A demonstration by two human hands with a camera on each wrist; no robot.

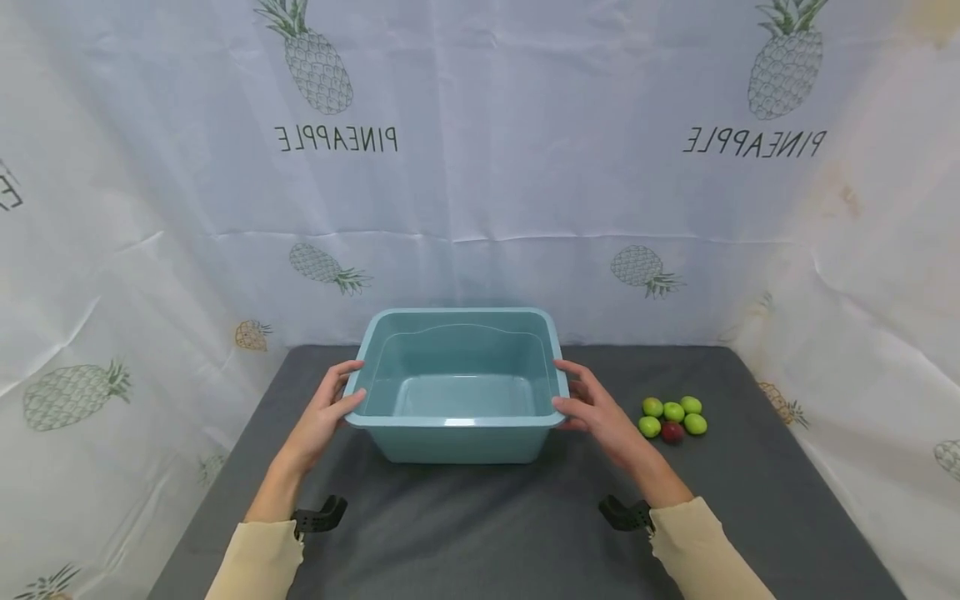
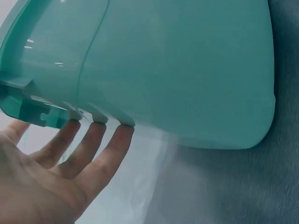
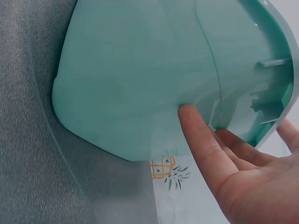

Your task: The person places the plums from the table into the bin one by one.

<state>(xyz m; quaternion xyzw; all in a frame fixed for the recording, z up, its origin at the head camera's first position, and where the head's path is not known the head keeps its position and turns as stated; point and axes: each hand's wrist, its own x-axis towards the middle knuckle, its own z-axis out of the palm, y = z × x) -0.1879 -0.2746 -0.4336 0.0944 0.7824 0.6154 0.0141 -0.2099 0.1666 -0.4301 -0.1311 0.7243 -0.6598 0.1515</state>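
Note:
A light blue-green plastic basin point(image 1: 459, 443) sits on the dark table, its inside bare. My left hand point(image 1: 318, 423) holds its left side, with the thumb on the rim; the left wrist view has the fingertips against the outer wall of the basin point(image 2: 187, 70), below the rim. On the opposite side, my right hand point(image 1: 602, 417) holds the rim the same way. In the right wrist view, its fingers point(image 3: 203, 137) touch the outer wall under the lip, and the thumb is mostly hidden behind the rim.
Several small green fruits point(image 1: 673, 412) and one dark red fruit point(image 1: 672, 432) lie grouped on the table point(image 1: 465, 533), right of the basin. A white pineapple-print curtain point(image 1: 517, 183) hangs behind the table and along both sides.

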